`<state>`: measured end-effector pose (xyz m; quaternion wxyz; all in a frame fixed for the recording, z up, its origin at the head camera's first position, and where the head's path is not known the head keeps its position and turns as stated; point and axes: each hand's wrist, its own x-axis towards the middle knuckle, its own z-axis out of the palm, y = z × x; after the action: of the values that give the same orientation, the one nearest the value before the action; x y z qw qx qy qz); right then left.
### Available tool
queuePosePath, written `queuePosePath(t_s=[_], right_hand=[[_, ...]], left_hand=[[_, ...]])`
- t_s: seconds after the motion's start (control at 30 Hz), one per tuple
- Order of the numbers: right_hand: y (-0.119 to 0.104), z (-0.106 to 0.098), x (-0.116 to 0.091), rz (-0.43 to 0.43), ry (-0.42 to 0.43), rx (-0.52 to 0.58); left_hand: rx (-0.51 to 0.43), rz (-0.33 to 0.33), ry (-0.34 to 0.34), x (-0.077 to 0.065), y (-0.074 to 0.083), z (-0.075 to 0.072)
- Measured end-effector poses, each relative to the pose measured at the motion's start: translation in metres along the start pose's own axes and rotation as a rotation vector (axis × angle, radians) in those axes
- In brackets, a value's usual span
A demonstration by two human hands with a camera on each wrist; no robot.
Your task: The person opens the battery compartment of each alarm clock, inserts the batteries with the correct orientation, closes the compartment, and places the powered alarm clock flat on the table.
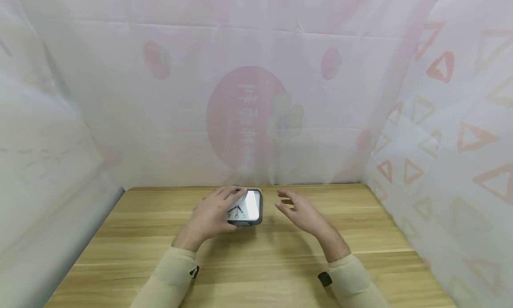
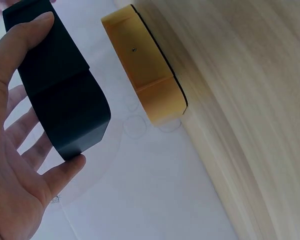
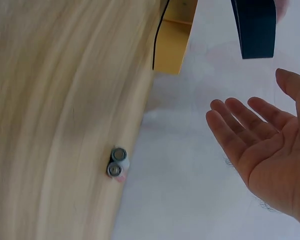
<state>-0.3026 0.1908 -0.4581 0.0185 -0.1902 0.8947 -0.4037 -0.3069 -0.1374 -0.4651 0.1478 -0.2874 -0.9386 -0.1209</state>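
My left hand (image 1: 211,213) grips a dark alarm clock (image 1: 244,207) by its left side, white dial facing up toward the head camera. In the left wrist view the thumb lies along one side of the dark casing and another fingertip is at its lower corner; the casing hangs above the wooden table. To the right of the clock, my right hand (image 1: 303,213) is held in the air, fingers apart and loosely bent, with nothing in it. The right wrist view has its palm below the clock's dark end, a gap between them.
A yellow clock-shaped case (image 2: 152,75) stands on the table (image 2: 250,100), beyond the dark clock and mostly hidden in the head view. Two batteries (image 3: 119,154) stand side by side near the table edge in the right wrist view. Printed sheets (image 1: 180,98) surround the table.
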Motion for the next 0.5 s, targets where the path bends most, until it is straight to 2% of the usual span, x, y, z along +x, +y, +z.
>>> queuePosePath(t_s=[0.27, 0.5], right_hand=[[-0.007, 0.015, 0.0, 0.019, 0.007, 0.101], [-0.009, 0.019, 0.004, 0.018, -0.016, 0.267]], left_hand=[[0.018, 0.005, -0.009, 0.0, 0.008, 0.002], [0.039, 0.048, 0.013, 0.002, 0.018, 0.002]])
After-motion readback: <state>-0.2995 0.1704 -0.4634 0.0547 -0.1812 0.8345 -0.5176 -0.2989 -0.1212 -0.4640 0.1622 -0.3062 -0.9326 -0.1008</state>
